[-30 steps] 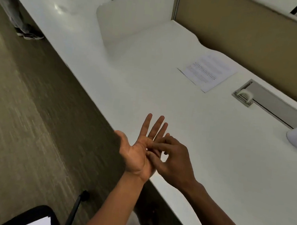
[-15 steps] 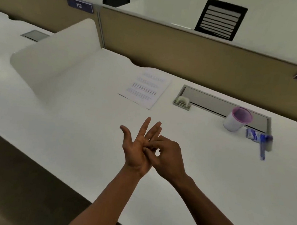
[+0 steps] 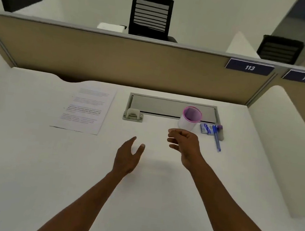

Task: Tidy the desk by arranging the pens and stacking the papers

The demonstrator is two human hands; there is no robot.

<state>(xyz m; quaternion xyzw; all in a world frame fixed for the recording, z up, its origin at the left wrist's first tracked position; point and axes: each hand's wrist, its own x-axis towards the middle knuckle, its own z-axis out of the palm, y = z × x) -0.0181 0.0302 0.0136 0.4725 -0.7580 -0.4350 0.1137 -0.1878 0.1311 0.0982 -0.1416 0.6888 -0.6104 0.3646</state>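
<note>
Table: white, backed by a tan partition.
Paper: printed sheet, flat, left of centre.
Cup: white, pink-rimmed, upright.
Pen: blue, lying right of the cup, beside a small blue packet.

Smooth matt white desk, printed paper sheet left of glossy plastic cup, cloth-faced tan partition behind.

Both bare forearms reach forward over the desk, apart from each other; the left hand is held edge-on, fingers straight and thumb spread, holding nothing; the right hand is farther forward, fingers loosely curled toward the left, also holding nothing.
</note>
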